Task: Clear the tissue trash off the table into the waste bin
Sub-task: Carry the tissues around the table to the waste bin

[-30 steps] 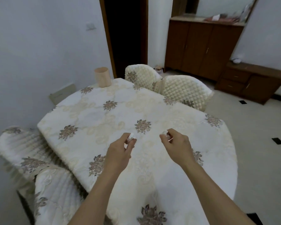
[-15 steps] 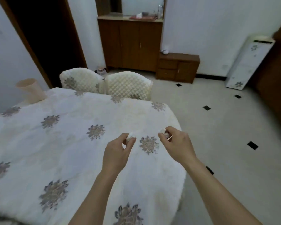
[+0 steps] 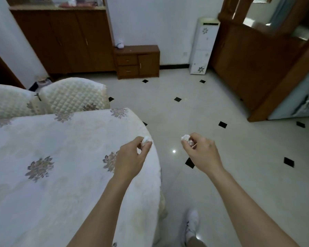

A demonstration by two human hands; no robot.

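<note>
My left hand (image 3: 130, 157) pinches a small white tissue wad (image 3: 146, 139) between thumb and fingertips, over the right edge of the table (image 3: 61, 157). My right hand (image 3: 202, 152) pinches a second white tissue wad (image 3: 185, 137) and hangs past the table's edge, above the tiled floor. The table wears a cream cloth with brown flower motifs, and no loose tissue shows on the part in view. No waste bin is in sight.
Two quilted cream chairs (image 3: 75, 94) stand at the table's far side. A tall brown cabinet (image 3: 61, 40), a low drawer unit (image 3: 137, 61) and a white water dispenser (image 3: 203, 49) line the far wall. A wooden partition (image 3: 257, 65) stands right. My white shoe (image 3: 191, 227) is on the floor.
The view has swung to the right, away from the table's middle toward the open floor. Both hands kept their tissue wads; my right hand now hangs off the table's edge.
</note>
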